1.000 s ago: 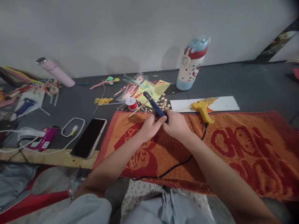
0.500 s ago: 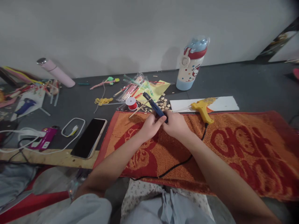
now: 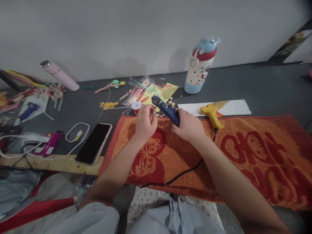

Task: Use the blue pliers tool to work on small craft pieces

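Note:
My right hand [image 3: 188, 125] is closed round a dark blue stapler-shaped tool [image 3: 167, 110], which points up and to the left over the towel's far edge. To the left of the tool, my left hand [image 3: 147, 123] has its fingers curled with the thumb a little apart. Its fingertips are partly hidden, and what they hold, if anything, cannot be made out. Right behind this hand stands a white-flanged spool of red thread [image 3: 136, 105]. Small cut wooden pieces [image 3: 171, 103] lie behind the tool, partly covered by it.
An orange and red towel [image 3: 187, 152] lies under my hands. A yellow glue gun [image 3: 212, 113] rests on a white board [image 3: 236, 108], its cord crossing the towel. Around are a bottle [image 3: 198, 70], a phone [image 3: 94, 143], yellow paper [image 3: 168, 92], a pink flask [image 3: 62, 76] and a power strip [image 3: 50, 143].
My left hand has let go of the blue tool and moved left, towards the spool. The tool has rolled in my right hand. The thin wooden stick at its tip no longer shows.

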`<state>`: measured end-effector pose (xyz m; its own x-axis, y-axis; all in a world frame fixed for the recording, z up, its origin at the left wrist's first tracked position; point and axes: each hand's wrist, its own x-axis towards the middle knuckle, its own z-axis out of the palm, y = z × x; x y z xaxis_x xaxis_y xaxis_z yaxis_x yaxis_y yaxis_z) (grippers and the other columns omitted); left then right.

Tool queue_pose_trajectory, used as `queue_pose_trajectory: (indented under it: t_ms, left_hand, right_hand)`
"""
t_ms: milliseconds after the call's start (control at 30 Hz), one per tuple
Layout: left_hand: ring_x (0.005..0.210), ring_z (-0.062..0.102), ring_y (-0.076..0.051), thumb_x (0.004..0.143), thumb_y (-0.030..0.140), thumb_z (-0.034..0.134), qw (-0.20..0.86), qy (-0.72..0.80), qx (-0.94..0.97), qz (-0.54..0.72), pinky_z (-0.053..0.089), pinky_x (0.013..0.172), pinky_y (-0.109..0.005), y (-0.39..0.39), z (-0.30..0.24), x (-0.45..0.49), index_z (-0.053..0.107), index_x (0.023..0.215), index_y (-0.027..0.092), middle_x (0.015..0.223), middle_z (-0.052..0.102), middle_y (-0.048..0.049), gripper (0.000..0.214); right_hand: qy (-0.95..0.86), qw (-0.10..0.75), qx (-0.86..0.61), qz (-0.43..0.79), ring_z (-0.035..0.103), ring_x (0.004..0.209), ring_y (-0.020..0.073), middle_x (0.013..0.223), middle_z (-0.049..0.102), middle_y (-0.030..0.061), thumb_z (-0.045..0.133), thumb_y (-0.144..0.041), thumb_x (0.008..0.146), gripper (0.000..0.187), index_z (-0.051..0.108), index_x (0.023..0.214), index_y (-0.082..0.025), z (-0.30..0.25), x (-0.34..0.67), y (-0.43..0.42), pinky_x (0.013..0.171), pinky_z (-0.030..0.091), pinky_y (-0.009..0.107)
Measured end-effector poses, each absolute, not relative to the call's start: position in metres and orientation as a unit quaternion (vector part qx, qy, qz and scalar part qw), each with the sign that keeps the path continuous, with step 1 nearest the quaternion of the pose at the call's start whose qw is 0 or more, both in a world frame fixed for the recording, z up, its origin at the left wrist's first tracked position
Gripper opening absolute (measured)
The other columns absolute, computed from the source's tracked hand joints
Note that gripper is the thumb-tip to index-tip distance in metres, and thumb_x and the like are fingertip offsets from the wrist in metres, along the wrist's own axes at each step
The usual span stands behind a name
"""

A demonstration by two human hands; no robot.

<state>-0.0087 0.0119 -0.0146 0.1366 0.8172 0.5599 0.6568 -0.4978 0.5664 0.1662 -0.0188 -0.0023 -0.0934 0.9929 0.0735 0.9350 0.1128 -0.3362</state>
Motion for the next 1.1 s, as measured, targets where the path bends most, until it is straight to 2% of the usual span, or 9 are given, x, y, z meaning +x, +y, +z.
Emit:
queue_pose_trajectory:
  t_ms: [100,233,433,800,1100]
  left_hand:
    - [0.091,0.054,-0.02,0.082,0.016,0.05,0.062,0.499,0.737,0.451,0.044,0.084,-0.036,0.022,-0.018,-0.014,0.051,0.091,0.018,0.093,0.058,-0.0085,0.009]
    - [0.085,0.057,-0.019,0.086,0.016,0.043,0.139,0.503,0.746,0.414,0.044,0.08,-0.033,0.024,-0.019,-0.015,0.054,0.082,0.019,0.084,0.063,-0.006,0.012]
    - [0.071,0.057,-0.016,0.09,0.022,0.04,0.209,0.506,0.737,0.397,0.042,0.069,-0.029,0.021,-0.018,-0.013,0.054,0.079,0.019,0.074,0.062,-0.0031,0.018]
    - [0.063,0.052,-0.016,0.089,0.021,0.043,0.21,0.534,0.72,0.389,0.037,0.064,-0.029,0.018,-0.016,-0.014,0.049,0.068,0.02,0.066,0.056,-0.002,0.022]
    - [0.054,0.041,-0.013,0.086,0.022,0.047,0.173,0.565,0.713,0.377,0.024,0.055,-0.028,0.018,-0.012,-0.014,0.039,0.059,0.02,0.057,0.046,0.0003,0.027]
  right_hand:
    - [-0.746,0.154,-0.641,0.094,0.063,0.087,0.0302,0.104,0.066,0.0186,0.047,-0.035,0.08,0.046,0.049,0.118,-0.009,-0.006,0.166,-0.019,0.068,0.04,0.034]
    - [-0.751,0.147,-0.636,0.095,0.063,0.087,0.0292,0.105,0.066,0.0183,0.047,-0.035,0.08,0.049,0.047,0.123,-0.009,-0.006,0.165,-0.02,0.068,0.04,0.034]
    - [-0.749,0.113,-0.646,0.094,0.064,0.076,0.0259,0.095,0.069,0.0151,0.042,-0.037,0.084,0.038,0.053,0.111,-0.013,-0.002,0.162,-0.022,0.06,0.036,0.031]
    - [-0.751,0.093,-0.646,0.095,0.066,0.071,0.0263,0.087,0.071,0.0138,0.043,-0.035,0.085,0.03,0.055,0.104,-0.014,-0.001,0.157,-0.022,0.057,0.034,0.031]
    - [-0.758,0.115,-0.63,0.125,0.066,0.075,0.0267,0.088,0.071,0.0127,0.047,-0.032,0.084,0.024,0.058,0.097,-0.015,-0.004,0.156,-0.021,0.061,0.036,0.031]
